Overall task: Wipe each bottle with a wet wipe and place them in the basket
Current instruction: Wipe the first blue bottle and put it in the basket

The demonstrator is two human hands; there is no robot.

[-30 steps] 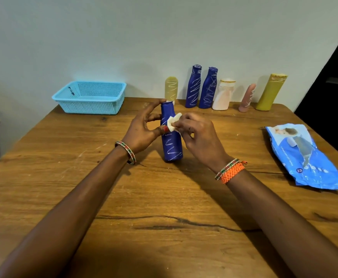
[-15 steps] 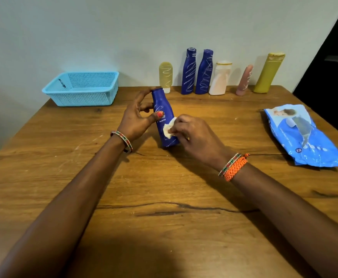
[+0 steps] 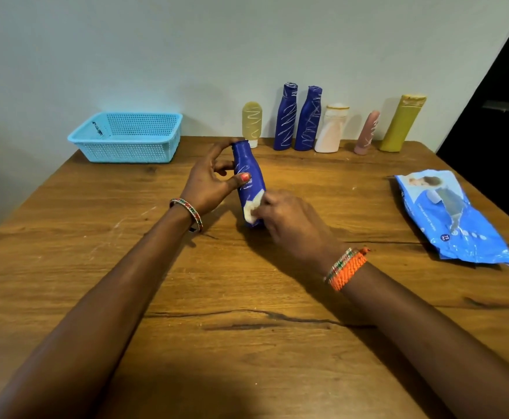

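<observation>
Two hands busy: left hand (image 3: 209,182) gripping bottle (image 3: 248,182) to steady it; right hand (image 3: 289,222) pinching wipe (image 3: 251,210) against its lower side, scrubbing.

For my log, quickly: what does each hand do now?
Left hand: grips the blue bottle.
Right hand: pinches the wet wipe against it.

Blue bottle (image 3: 248,176) upright on table, tilted slightly, gripped near top; white wipe (image 3: 252,209) pressed low on it. Empty basket (image 3: 129,137) far left of grip.
</observation>
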